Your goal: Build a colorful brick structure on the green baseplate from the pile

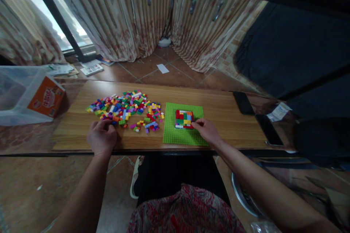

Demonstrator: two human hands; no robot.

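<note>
A square build of multicoloured toy bricks (183, 119) sits on a green studded baseplate (171, 134). My right hand (207, 129) reaches in from the right, thumb and forefinger pinched together at the build's lower right corner; whatever is between the fingertips is too small to make out. Loose toy bricks (127, 107) in many colours lie in a spread pile left of the baseplate. At the pile's near left edge, my left hand (102, 136) has its fingers curled down by some dark blue and red bricks. What those fingers hold, if anything, is hidden.
Everything lies on a long, low wooden table (226, 116). A translucent plastic bin (19, 94) with an orange label stands off its left end. Two dark phones (243, 103) lie at the right end. Beyond the table are patterned curtains (131, 22) and a tiled floor.
</note>
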